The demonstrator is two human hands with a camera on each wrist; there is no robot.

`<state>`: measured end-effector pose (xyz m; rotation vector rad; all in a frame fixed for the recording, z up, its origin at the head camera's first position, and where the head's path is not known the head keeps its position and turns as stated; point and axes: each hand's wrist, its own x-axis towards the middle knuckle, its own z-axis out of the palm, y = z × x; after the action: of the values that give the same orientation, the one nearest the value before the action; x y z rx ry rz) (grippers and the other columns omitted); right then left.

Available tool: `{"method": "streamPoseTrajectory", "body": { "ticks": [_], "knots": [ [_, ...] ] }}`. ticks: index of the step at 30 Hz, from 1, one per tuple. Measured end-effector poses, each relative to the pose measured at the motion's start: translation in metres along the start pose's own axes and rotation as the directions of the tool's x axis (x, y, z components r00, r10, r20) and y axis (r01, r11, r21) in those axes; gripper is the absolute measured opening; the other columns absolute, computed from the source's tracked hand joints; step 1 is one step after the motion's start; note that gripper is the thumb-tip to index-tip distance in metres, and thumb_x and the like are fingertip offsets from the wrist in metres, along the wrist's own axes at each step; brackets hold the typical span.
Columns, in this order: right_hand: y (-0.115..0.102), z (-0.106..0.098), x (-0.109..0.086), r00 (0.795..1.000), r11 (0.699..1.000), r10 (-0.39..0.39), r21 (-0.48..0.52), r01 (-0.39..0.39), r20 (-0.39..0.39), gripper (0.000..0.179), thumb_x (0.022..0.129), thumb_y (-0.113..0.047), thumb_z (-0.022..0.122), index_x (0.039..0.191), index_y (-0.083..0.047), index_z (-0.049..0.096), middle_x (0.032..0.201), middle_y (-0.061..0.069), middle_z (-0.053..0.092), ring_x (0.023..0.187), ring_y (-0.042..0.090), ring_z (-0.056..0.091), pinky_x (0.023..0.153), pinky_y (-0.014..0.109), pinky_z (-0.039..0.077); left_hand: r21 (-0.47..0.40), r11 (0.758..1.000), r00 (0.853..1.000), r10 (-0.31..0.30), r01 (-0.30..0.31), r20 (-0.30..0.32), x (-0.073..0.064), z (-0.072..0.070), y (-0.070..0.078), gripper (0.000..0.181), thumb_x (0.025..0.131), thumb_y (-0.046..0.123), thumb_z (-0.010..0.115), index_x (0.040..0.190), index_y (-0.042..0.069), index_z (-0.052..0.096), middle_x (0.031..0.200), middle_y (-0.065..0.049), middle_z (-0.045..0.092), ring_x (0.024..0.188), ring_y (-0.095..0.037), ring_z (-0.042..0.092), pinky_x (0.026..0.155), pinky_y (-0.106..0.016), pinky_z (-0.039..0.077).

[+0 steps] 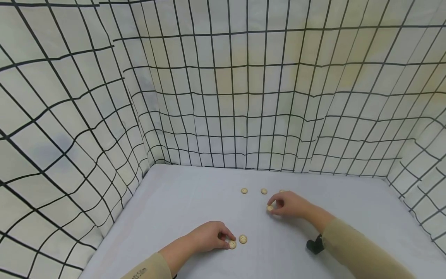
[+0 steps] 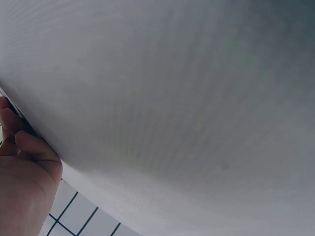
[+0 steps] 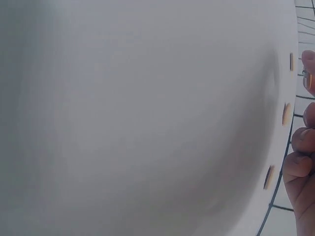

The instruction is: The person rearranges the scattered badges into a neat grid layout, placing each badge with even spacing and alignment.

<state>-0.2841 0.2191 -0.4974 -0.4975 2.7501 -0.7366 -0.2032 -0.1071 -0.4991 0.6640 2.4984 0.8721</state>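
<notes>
On the white tabletop, my left hand (image 1: 211,237) pinches a round pale wooden button (image 1: 232,244) between thumb and fingers. Just right of it, apart from the fingers, lies another button (image 1: 242,239). Farther back, my right hand (image 1: 290,204) holds a similar button (image 1: 270,208) by its edges, close to the table. Behind that hand are a left button (image 1: 244,190), a middle button (image 1: 264,191) and a right button (image 1: 282,191) partly covered by the hand. In the left wrist view, the left hand (image 2: 29,172) shows only at the edge and its button is hidden.
A white cloth (image 1: 167,201) covers the table. White walls with a black grid net (image 1: 223,97) rise at the back and both sides. A black wrist device (image 1: 315,245) hangs beneath the right sleeve (image 1: 359,248).
</notes>
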Motion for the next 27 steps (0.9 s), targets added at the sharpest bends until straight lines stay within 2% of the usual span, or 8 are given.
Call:
{"method": "streamPoseTrajectory", "body": {
  "ticks": [17, 27],
  "knots": [
    [0.036, -0.017, -0.014, 0.998, 0.998, 0.052, 0.024, -0.051, -0.039, 0.023, 0.083, -0.034, 0.08, 0.103, -0.026, 0.072, 0.079, -0.002, 0.055, 0.076, 0.016, 0.049, 0.065, 0.033, 0.041, 0.004, 1.0, 1.0, 0.002, -0.002, 0.003, 0.0, 0.001, 0.0, 0.016, 0.082, 0.022, 0.081, 0.097, 0.028, 0.079, 0.076, 0.01, 0.053, 0.071, -0.003, 0.048, 0.067, -0.025, 0.041],
    [0.048, -0.023, -0.018, 0.997, 0.998, 0.049, 0.044, -0.047, -0.064, 0.021, 0.084, -0.028, 0.079, 0.103, -0.023, 0.072, 0.08, -0.001, 0.054, 0.076, 0.018, 0.048, 0.065, 0.035, 0.04, 0.022, 1.0, 1.0, 0.011, -0.011, 0.0, -0.001, 0.0, -0.001, 0.017, 0.082, 0.022, 0.081, 0.098, 0.028, 0.079, 0.076, 0.011, 0.053, 0.071, -0.003, 0.048, 0.068, -0.024, 0.041]
  ]
}}
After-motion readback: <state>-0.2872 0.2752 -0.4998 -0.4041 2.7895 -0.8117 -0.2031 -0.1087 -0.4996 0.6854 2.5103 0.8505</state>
